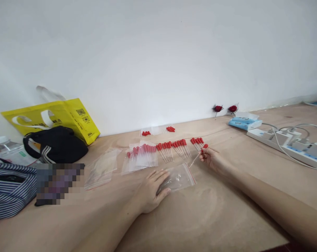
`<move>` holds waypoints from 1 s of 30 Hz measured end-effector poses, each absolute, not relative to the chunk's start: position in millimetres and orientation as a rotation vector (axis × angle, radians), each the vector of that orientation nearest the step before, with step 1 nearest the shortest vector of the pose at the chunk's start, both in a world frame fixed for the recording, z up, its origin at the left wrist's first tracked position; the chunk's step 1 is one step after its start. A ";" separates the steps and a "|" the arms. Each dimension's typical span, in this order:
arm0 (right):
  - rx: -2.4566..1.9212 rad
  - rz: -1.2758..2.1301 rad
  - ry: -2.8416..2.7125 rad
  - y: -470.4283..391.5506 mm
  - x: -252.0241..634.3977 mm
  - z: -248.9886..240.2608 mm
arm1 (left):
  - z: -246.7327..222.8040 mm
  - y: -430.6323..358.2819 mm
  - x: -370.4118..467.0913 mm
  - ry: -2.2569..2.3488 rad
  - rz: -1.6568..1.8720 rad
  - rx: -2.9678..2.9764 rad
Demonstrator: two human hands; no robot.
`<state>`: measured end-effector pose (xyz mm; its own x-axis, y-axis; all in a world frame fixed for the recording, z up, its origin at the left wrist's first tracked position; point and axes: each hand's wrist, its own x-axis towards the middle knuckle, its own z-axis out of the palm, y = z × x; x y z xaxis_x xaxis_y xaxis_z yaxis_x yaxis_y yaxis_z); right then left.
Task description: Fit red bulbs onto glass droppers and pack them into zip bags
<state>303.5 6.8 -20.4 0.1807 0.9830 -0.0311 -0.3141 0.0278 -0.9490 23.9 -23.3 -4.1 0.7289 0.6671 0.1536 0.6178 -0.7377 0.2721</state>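
Observation:
My left hand (pixel 154 190) lies flat with its fingers stretched out, resting on the left end of a clear zip-lock bag (pixel 178 177). Between the fingers of my right hand (pixel 212 160) is a dropper (pixel 204 146), pinched near its red rubber bulb. Its thin clear tube slants down and left toward the bag's upper right side. Behind the bag lie several more red-bulbed droppers (pixel 183 143) in rows, bulbs away from me. Some of the droppers at the left are under or inside clear bags (pixel 139 159); I cannot tell which.
More clear bags (pixel 103 168) lie to the left, near a black bag (pixel 61 143) and a yellow tote (pixel 82 122). Red bulbs (pixel 170 129) lie along the wall. At right are a power strip (pixel 286 145) with cables, a tissue pack (pixel 243 123) and two red roses (pixel 233 109).

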 end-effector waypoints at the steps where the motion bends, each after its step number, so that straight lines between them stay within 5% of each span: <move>1: -1.010 1.246 -0.805 5.0 300.0 -20.0 | -4.3 -23.1 23.8 1.029 0.372 2.718; 14: -0.970 1.389 -1.185 -24.5 263.0 -23.5 | -5.6 -22.5 25.6 1.060 0.508 2.568; 30: -1.051 0.909 -1.984 -14.0 282.0 -28.3 | -3.0 -13.3 15.0 0.860 0.327 2.578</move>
